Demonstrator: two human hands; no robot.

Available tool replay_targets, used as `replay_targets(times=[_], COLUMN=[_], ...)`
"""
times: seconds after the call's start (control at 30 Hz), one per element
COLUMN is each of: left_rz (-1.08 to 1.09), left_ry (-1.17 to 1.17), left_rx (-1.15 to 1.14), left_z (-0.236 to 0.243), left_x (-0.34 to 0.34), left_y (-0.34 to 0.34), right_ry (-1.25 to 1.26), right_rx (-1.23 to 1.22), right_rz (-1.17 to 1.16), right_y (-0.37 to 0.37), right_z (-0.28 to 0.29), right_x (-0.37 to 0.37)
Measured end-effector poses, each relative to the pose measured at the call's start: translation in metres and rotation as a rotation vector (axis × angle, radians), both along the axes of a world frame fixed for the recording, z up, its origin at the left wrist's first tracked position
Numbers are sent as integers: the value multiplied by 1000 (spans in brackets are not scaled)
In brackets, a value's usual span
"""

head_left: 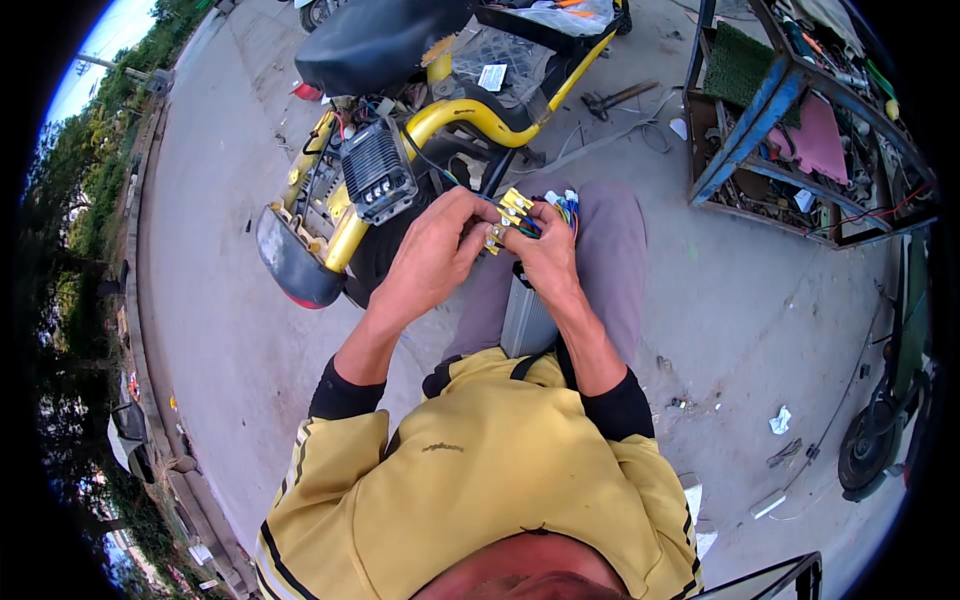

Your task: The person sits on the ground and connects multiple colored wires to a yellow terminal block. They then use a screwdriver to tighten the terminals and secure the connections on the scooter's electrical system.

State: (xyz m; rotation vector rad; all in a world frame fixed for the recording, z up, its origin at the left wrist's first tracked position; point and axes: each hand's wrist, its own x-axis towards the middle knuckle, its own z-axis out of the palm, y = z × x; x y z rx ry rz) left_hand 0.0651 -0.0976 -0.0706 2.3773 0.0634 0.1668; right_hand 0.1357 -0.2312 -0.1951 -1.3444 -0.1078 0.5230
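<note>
Over my lap, both hands meet at a yellow terminal block (514,203) with metal screws. My left hand (432,250) is closed, its thumb and fingers pinching the block's left side. My right hand (548,258) is closed on it from the right; part of the block is hidden behind the fingers. Coloured wires with white plugs (567,203) stick out beyond my right hand. A grey finned metal box (529,322) rests between my thighs, below my wrists. Ahead to the left, a black finned controller (377,172) sits on the scooter's yellow frame (470,112).
The scooter's black seat (375,45) is at the upper left of my hands. A hammer (617,98) lies on the concrete ahead. At the right stands a blue metal rack (745,140) full of tools and parts, and a wheel (868,448) shows below it.
</note>
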Motion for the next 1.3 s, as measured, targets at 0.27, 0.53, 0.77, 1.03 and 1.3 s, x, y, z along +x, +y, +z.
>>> replay_targets(times=[0.27, 0.53, 0.77, 1.03, 1.3], left_rz=[101, 202, 139, 84, 139], left_ry=[-160, -239, -442, -466, -408], left_rx=[110, 113, 242, 214, 61], left_z=[-42, -53, -62, -62, -71], left_x=[-14, -16, -13, -19, -17], left_y=[-8, -11, -13, -5, -9], right_ry=[-59, -104, -66, 3, -23], right_rx=[-28, -68, 91, 158, 90], right_rz=[-38, -11, 43, 137, 85], right_y=[-3, -3, -11, -18, -16], right_z=[6, 12, -5, 0, -1], right_x=[-8, -13, -6, -3, -5])
